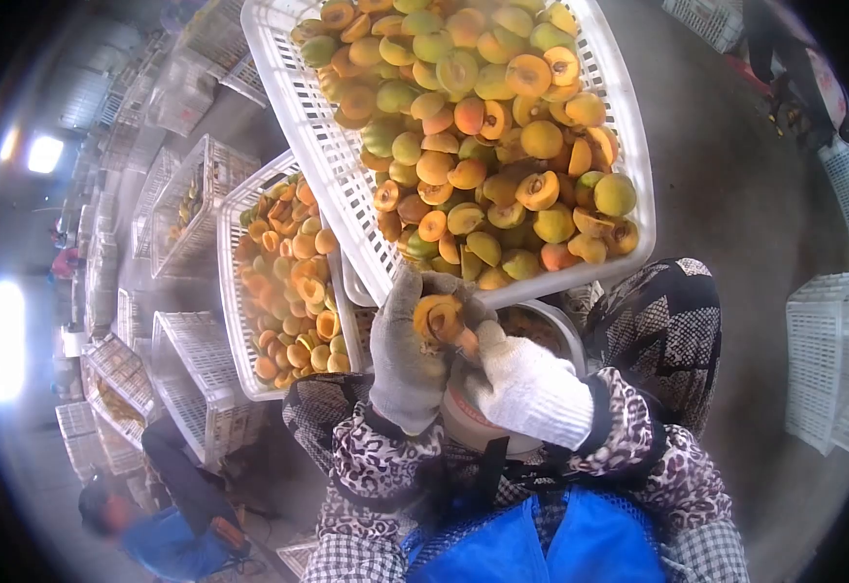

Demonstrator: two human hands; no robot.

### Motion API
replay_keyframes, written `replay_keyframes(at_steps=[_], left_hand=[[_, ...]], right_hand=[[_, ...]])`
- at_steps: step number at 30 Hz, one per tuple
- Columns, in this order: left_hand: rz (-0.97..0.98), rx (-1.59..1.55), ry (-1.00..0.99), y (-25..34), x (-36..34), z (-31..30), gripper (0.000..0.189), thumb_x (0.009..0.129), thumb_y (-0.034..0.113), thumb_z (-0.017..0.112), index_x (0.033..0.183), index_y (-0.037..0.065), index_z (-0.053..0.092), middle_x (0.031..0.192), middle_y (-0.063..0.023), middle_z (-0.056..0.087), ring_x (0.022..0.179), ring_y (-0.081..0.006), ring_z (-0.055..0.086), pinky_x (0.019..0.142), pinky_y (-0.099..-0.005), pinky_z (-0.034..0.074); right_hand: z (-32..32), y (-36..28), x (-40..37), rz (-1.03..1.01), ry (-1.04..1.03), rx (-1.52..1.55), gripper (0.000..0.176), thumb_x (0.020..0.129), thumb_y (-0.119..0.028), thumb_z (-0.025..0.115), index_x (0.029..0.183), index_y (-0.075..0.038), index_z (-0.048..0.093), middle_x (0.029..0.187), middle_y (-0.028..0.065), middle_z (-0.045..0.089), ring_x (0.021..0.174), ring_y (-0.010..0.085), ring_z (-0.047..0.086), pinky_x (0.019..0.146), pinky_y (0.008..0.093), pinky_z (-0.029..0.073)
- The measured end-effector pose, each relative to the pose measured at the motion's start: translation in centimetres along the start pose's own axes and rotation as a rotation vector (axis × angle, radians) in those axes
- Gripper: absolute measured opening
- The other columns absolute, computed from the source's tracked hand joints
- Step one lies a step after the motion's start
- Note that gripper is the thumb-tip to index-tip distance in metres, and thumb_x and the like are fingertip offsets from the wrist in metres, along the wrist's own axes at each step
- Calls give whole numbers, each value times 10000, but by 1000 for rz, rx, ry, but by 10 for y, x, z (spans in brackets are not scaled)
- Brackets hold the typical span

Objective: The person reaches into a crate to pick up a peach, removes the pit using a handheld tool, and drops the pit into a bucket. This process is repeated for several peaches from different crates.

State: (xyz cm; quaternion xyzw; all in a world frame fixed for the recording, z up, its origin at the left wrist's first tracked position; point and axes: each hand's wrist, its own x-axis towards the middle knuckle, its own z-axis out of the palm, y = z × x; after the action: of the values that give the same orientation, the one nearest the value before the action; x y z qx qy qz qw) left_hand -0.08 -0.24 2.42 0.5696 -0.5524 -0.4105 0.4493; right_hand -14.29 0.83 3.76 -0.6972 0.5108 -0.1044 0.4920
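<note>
My left hand (406,355), in a worn grey glove, is closed around an apricot half (438,317) with its cut face turned up. My right hand (531,387), in a white knitted glove, is closed just beside the fruit. A short pinkish-brown piece, perhaps a tool's handle, shows at its fingertips; I cannot make out what it is. Below both hands a white bucket (568,335) stands between the knees, partly hidden, with brownish bits inside. Right in front, a large white plastic crate (643,219) holds many cut apricots (483,146), orange and green.
To the left sits a second white crate (233,282) of apricot halves. More crates (201,379) stand along the left side. At lower left a person in blue (176,544) sits low. White crates (826,360) stand at right, and another person's legs (798,68) show at upper right.
</note>
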Motion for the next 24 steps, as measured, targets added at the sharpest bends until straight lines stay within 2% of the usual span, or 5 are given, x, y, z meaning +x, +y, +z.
replay_keyframes(at_steps=[3, 9, 17, 23, 24], left_hand=[[-479, -753, 80, 14, 5, 0, 369, 992, 323, 412, 967, -14, 561, 873, -136, 621, 759, -240, 644, 693, -344, 555], [-468, -548, 125, 18, 10, 7, 369, 981, 313, 446, 936, -31, 572, 839, -148, 616, 660, -244, 627, 641, -349, 552], [-321, -649, 7, 7, -1, 12, 319, 961, 320, 476, 1001, 7, 523, 828, -141, 605, 725, -264, 630, 702, -399, 563], [-752, -1256, -131, 12, 2, -22, 239, 948, 239, 546, 1033, 15, 545, 911, -133, 621, 815, -284, 632, 798, -409, 540], [-364, -397, -153, 18, -2, -35, 211, 916, 193, 586, 1026, 16, 553, 925, -126, 620, 837, -279, 624, 806, -402, 525]], right_hand=[[5, 16, 3, -52, -170, 658, 194, 892, -168, 524, 945, 18, 531, 684, 68, 606, 607, 197, 606, 555, 319, 502], [9, 8, -3, -28, -25, 157, 275, 861, -176, 539, 1005, 54, 495, 741, 105, 589, 577, 166, 578, 538, 311, 500], [-2, 34, 4, 329, -742, 1520, 164, 859, -121, 597, 982, -28, 539, 618, 12, 490, 440, 59, 430, 380, 187, 344], [-7, 50, -2, -282, -364, 117, 353, 794, -210, 605, 1100, -34, 580, 843, 158, 667, 791, 319, 653, 737, 371, 521], [-6, 54, -7, -265, -268, -76, 296, 804, -225, 591, 1050, -60, 591, 798, 193, 650, 743, 366, 636, 686, 423, 519]])
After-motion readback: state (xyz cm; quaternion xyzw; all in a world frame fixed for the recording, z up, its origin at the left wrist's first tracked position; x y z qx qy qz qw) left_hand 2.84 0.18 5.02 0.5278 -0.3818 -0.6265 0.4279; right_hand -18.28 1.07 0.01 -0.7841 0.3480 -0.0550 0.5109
